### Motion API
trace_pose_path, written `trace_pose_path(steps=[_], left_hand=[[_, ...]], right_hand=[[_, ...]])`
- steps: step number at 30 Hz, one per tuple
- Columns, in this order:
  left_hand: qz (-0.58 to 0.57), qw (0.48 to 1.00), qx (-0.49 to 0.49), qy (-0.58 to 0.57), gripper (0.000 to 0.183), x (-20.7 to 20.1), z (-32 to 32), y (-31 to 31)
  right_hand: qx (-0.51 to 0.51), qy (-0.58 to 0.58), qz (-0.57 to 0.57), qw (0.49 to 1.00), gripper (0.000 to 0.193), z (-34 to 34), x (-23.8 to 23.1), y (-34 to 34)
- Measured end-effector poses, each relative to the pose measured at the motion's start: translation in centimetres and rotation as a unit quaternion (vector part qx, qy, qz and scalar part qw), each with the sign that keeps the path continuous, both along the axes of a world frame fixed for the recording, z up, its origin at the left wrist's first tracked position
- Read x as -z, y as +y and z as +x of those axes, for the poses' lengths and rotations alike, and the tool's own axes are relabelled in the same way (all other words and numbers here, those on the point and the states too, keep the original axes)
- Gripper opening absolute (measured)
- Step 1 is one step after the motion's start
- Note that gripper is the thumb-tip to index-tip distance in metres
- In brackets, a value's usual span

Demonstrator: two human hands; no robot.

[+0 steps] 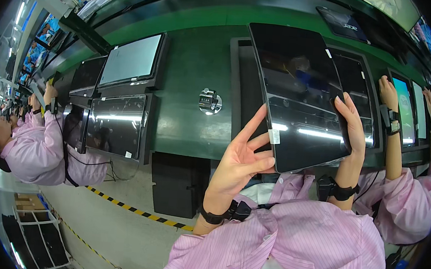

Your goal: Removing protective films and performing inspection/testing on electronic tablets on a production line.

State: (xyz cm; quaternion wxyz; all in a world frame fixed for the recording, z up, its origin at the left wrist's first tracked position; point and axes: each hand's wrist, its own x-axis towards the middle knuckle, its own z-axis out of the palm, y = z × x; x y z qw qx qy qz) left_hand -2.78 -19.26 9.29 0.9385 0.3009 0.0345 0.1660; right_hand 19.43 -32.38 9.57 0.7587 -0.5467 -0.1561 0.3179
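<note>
A black tablet [299,116] with a glossy, dark screen is tilted up in front of me, held between both hands. My left hand [242,155] supports its lower left edge, thumb near the corner and fingers spread behind. Close to that thumb, a small white label [274,136] sticks to the tablet's edge. My right hand [352,123] grips the right edge, its fingers curled round the side. Behind the tablet lies a black tray [239,70], partly hidden, with another dark tablet [364,101] on its right side.
On the green bench [184,80] stands a small metal counter [210,102]. To the left, trays hold several tablets, one with a lit white screen [131,59]. A co-worker [40,145] sits at far left; another person's hand [389,93] is at right, beside a lit tablet [403,111].
</note>
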Motion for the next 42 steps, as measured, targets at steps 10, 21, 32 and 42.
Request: trace_pose_path(steps=[10, 21, 32, 42], left_hand=[[0.019, 1.000, -0.008, 0.002, 0.086, -0.4, 0.0, 0.0], [-0.109, 0.993, 0.038, -0.006, 0.045, 0.7, -0.3, -0.2], [-0.186, 0.982, 0.023, -0.005, 0.053, 0.6, 0.6, -2.2], [-0.179, 0.984, -0.002, -0.023, 0.058, 1.4, 1.3, -2.5]], right_hand=[[0.000, 0.016, -0.007, 1.000, 0.010, -0.6, -0.5, 0.3], [0.091, -0.014, 0.045, 0.995, 0.012, -2.2, -0.1, 1.0], [0.122, -0.082, 0.116, 0.982, 0.017, -3.6, 2.7, 1.0], [0.148, -0.079, 0.084, 0.982, 0.018, -3.9, 3.0, 1.7]])
